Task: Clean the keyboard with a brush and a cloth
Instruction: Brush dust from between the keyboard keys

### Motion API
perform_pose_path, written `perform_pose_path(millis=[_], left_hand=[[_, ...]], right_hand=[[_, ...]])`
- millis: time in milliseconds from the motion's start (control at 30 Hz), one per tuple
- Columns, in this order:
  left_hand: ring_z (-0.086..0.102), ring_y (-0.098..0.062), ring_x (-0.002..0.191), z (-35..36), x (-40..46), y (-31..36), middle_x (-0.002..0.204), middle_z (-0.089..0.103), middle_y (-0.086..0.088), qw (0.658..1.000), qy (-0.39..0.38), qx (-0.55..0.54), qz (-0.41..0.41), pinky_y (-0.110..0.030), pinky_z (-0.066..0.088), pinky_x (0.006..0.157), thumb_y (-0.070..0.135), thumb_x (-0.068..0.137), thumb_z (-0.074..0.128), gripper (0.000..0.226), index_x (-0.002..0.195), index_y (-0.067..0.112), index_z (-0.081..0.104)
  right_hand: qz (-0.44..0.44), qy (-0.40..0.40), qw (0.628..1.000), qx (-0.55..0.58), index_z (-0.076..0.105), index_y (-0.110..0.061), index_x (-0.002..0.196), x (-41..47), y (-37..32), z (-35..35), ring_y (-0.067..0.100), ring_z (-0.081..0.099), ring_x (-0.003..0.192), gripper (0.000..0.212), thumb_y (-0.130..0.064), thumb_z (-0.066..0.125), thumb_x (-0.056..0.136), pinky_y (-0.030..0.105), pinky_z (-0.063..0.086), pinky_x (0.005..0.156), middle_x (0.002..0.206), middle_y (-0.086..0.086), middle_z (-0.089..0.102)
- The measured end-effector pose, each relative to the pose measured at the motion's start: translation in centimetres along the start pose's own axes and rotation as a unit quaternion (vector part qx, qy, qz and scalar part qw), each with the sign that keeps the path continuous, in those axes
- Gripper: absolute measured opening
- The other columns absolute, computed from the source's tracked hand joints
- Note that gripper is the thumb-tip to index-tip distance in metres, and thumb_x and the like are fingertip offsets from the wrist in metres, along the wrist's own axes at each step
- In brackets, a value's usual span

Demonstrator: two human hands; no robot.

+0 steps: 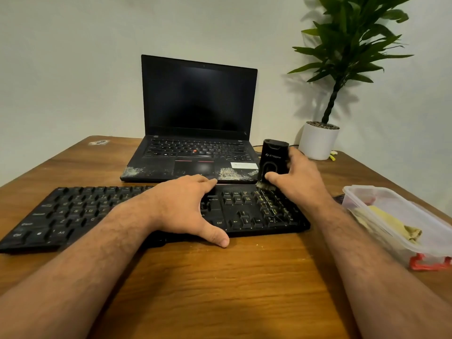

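We grip the black block-shaped brush [273, 160] in our right hand [297, 182], bristles on the black plastic keyboard [102, 209] beneath; our left hand [188, 206] presses it flat; brushing seems underway, the yellow cloth [393, 225] unused.

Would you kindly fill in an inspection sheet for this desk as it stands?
Surface: wooden table, a pale mark at its far left corner.
Job's things: keyboard lies flat; brush upright, bristles at the number pad's far edge; yellow cloth in the box.
Clutter: open laptop, screen dark, palm rest scuffed.
Grippers: left hand rests on the keyboard, fingers straight; right hand grips the brush.
Cables: a dark cable behind the laptop.
Surroundings: potted plant, pale wall.
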State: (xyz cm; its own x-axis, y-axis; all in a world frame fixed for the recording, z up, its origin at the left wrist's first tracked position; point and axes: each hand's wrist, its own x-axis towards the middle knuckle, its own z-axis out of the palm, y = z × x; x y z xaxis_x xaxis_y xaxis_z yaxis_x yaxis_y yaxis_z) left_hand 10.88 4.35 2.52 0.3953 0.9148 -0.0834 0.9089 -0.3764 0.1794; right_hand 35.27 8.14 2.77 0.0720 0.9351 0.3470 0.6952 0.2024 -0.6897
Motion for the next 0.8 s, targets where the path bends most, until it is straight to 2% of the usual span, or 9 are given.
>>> perform_pose_path(millis=[100, 133, 200, 267, 367, 433, 567, 700, 800], left_hand=[[0.026, -0.01, 0.144, -0.05, -0.09, 0.07, 0.161, 0.018, 0.013, 1.0, -0.001, -0.001, 0.003, -0.034, 0.028, 0.118, 0.092, 0.042, 0.062, 0.143, 0.158, 0.028, 0.007], [0.026, -0.01, 0.144, -0.07, -0.11, 0.11, 0.161, 0.018, 0.013, 1.0, -0.002, 0.0, 0.005, -0.034, 0.029, 0.118, 0.091, 0.043, 0.062, 0.143, 0.158, 0.028, 0.007], [0.026, -0.01, 0.144, -0.08, -0.1, 0.08, 0.161, 0.019, 0.013, 1.0, -0.001, 0.002, 0.006, -0.035, 0.03, 0.118, 0.092, 0.043, 0.062, 0.143, 0.158, 0.028, 0.007], [0.026, -0.01, 0.144, -0.08, -0.1, 0.04, 0.161, 0.019, 0.013, 1.0, 0.0, 0.0, 0.005, -0.035, 0.029, 0.118, 0.092, 0.042, 0.061, 0.144, 0.158, 0.027, 0.008], [0.026, -0.01, 0.145, -0.07, -0.16, 0.08, 0.161, 0.019, 0.013, 1.0, 0.001, -0.006, 0.005, -0.036, 0.028, 0.119, 0.091, 0.042, 0.064, 0.143, 0.158, 0.027, 0.01], [0.026, -0.009, 0.144, -0.07, -0.19, 0.11, 0.161, 0.02, 0.014, 1.0, 0.0, -0.011, 0.007, -0.035, 0.029, 0.119, 0.09, 0.043, 0.065, 0.142, 0.158, 0.027, 0.012], [0.029, -0.009, 0.142, -0.02, -0.06, -0.1, 0.159, 0.021, 0.016, 1.0, -0.001, -0.017, 0.006, -0.037, 0.031, 0.118, 0.091, 0.042, 0.066, 0.142, 0.158, 0.028, 0.013], [0.027, -0.009, 0.143, 0.14, -0.02, -0.18, 0.16, 0.02, 0.016, 1.0, 0.002, -0.025, 0.011, -0.036, 0.029, 0.118, 0.092, 0.041, 0.065, 0.142, 0.158, 0.033, 0.008], [0.026, -0.009, 0.144, 0.28, 0.03, -0.37, 0.16, 0.019, 0.015, 1.0, 0.003, -0.024, 0.013, -0.037, 0.029, 0.118, 0.094, 0.038, 0.062, 0.146, 0.158, 0.034, 0.005]], right_hand=[[0.003, 0.049, 0.999, 0.002, 0.053, -0.019, 0.131, -0.15, -0.15, -0.36, 0.015, 0.065, 0.104, 0.054, -0.017, 0.077, 0.082, 0.035, 0.055, 0.092, 0.114, -0.003, 0.067], [-0.001, 0.046, 0.999, 0.009, 0.054, -0.021, 0.129, -0.27, -0.19, -0.34, 0.014, 0.065, 0.103, 0.054, -0.017, 0.078, 0.081, 0.035, 0.056, 0.091, 0.113, -0.004, 0.067], [-0.009, 0.007, 1.0, 0.019, 0.054, -0.028, 0.126, -0.66, -0.53, -0.03, 0.008, 0.065, 0.097, 0.051, -0.018, 0.078, 0.082, 0.027, 0.054, 0.083, 0.105, -0.013, 0.064], [-0.012, -0.01, 1.0, 0.0, 0.054, -0.028, 0.127, -0.67, -0.49, 0.32, 0.008, 0.064, 0.096, 0.052, -0.018, 0.078, 0.082, 0.022, 0.049, 0.079, 0.104, -0.013, 0.063], [0.012, 0.038, 0.999, 0.017, 0.054, -0.02, 0.13, -0.42, -0.22, -0.07, 0.016, 0.064, 0.105, 0.054, -0.015, 0.077, 0.082, 0.035, 0.054, 0.093, 0.118, -0.001, 0.067], [0.018, 0.049, 0.998, 0.031, 0.054, -0.02, 0.129, -0.61, -0.2, -0.33, 0.017, 0.064, 0.106, 0.053, -0.014, 0.077, 0.082, 0.04, 0.055, 0.095, 0.119, 0.0, 0.067], [0.002, -0.003, 1.0, 0.024, 0.053, -0.024, 0.131, -0.86, -0.45, 0.0, 0.011, 0.064, 0.099, 0.053, -0.016, 0.077, 0.084, 0.02, 0.049, 0.074, 0.106, -0.011, 0.063], [0.015, 0.041, 0.999, 0.027, 0.052, -0.019, 0.133, -0.44, -0.21, -0.28, 0.017, 0.064, 0.11, 0.055, -0.013, 0.076, 0.084, 0.036, 0.055, 0.094, 0.121, -0.001, 0.065], [0.01, 0.016, 0.999, 0.043, 0.052, -0.021, 0.132, -0.7, -0.3, -0.24, 0.011, 0.063, 0.105, 0.055, -0.013, 0.077, 0.084, 0.028, 0.053, 0.087, 0.114, -0.009, 0.064]])
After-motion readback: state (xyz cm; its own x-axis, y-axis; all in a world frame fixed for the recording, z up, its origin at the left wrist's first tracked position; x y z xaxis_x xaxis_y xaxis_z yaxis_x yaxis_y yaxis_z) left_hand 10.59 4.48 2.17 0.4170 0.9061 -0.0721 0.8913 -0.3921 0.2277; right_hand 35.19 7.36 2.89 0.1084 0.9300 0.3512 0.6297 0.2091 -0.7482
